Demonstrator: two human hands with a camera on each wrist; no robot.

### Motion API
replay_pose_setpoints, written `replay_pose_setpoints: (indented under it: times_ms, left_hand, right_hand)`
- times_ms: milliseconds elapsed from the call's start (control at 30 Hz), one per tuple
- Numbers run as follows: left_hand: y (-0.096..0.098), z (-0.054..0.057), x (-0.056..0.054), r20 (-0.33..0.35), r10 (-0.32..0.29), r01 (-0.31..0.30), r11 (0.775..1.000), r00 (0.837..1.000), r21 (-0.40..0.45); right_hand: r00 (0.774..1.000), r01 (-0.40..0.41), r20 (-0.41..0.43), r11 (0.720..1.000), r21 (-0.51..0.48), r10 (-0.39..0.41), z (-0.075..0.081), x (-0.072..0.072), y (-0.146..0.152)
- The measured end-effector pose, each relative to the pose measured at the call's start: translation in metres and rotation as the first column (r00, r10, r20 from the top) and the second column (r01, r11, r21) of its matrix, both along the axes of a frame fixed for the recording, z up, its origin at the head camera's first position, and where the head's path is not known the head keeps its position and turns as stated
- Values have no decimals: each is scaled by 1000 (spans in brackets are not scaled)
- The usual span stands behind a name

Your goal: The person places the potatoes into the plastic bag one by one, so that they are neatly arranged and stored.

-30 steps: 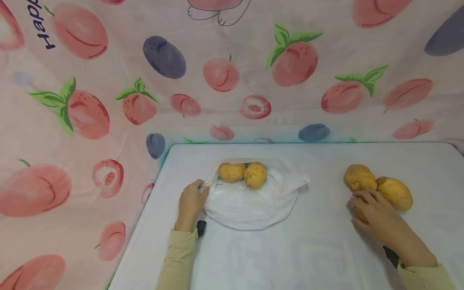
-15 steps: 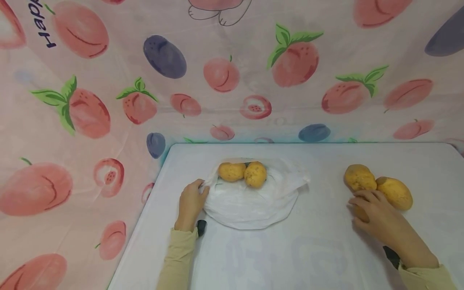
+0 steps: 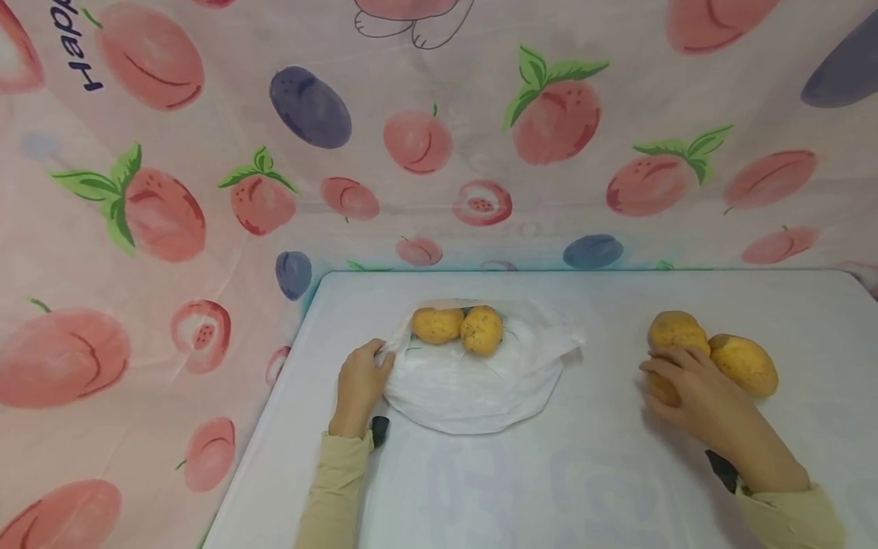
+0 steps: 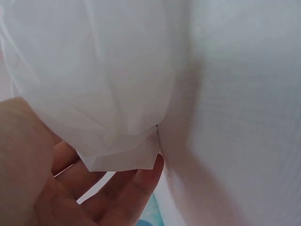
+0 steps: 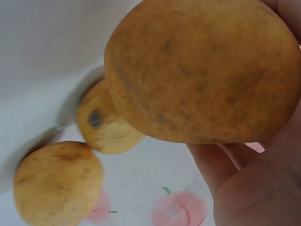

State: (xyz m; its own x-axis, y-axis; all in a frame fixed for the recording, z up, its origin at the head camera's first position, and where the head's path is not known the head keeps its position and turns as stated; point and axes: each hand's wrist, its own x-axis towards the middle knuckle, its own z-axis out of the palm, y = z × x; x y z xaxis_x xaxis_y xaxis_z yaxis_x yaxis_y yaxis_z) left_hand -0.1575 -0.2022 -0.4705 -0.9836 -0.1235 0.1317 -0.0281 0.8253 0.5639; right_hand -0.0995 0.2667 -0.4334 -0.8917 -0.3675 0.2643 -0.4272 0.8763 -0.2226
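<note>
At the left, my left hand (image 3: 360, 381) holds the edge of a thin white plastic bag (image 3: 473, 400). In the left wrist view the bag's rim (image 4: 124, 160) lies between thumb and curled fingers. Two yellow potatoes (image 3: 437, 325) lie side by side at the bag's mouth. On the right, my right hand (image 3: 709, 404) grips another potato (image 5: 202, 70), its fingers wrapped over the top. Just behind that hand lie two more potatoes, a rear one (image 3: 675, 329) partly covered by the fingers and a bigger one (image 3: 745, 364) to its right.
A white table (image 3: 604, 473) carries everything. Its back edge meets a pink wall covering (image 3: 473, 99) printed with peaches and other fruit, which also runs along the left side. Dark straps show at both wrists.
My right hand has shifted slightly left and up with the potato, away from the bigger potato beside it. The left hand and the bag stay in place.
</note>
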Motion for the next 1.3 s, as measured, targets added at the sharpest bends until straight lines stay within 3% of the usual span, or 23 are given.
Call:
replay_pose_setpoints:
  times_ms: [267, 933, 1300]
  left_hand:
    - [-2, -3, 0, 19, 8, -8, 1000, 1000, 6]
    - [-1, 0, 0, 29, 1, -1, 1000, 1000, 7]
    - [1, 1, -1, 33, 0, 0, 1000, 999, 4]
  right_hand:
    - [993, -52, -107, 998, -37, 48, 11, -5, -16]
    - [979, -113, -180, 988, -105, 92, 38, -18, -57]
    - [992, -95, -106, 975, -201, 75, 50, -22, -87]
